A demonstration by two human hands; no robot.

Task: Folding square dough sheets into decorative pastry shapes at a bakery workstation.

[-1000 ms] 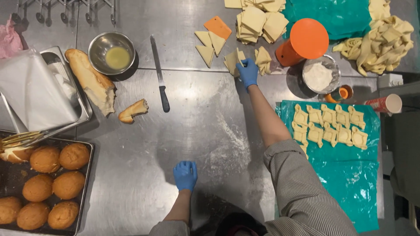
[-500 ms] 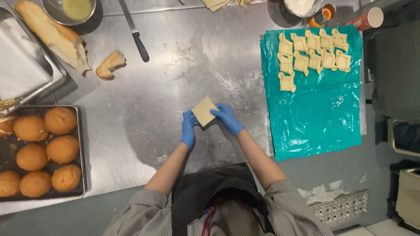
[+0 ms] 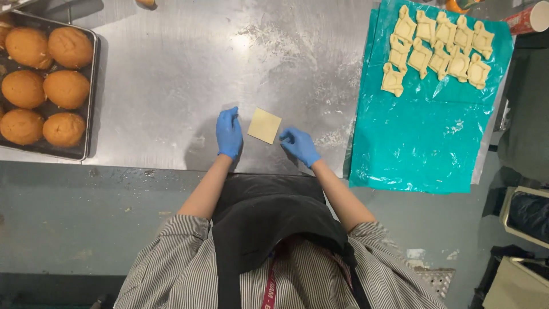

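Observation:
A pale square of dough (image 3: 264,125) lies flat on the floured steel table (image 3: 171,74), near its front edge. Both my hands wear blue gloves. My left hand (image 3: 229,132) rests on the table just left of the square, fingers apart, holding nothing. To the right of the square sits my right hand (image 3: 299,145), its fingertips close to the lower right corner; it grips nothing either.
A teal plastic sheet (image 3: 423,137) covers the table's right side, with several folded dough pieces (image 3: 437,51) at its far end. A dark baking tray (image 3: 91,86) of round golden buns (image 3: 46,86) stands at the left. A paper cup (image 3: 529,18) is at the far right corner.
The square of dough that both hands held has been laid on the table and let go. The view has tilted nearer to me, so the far things are out of sight.

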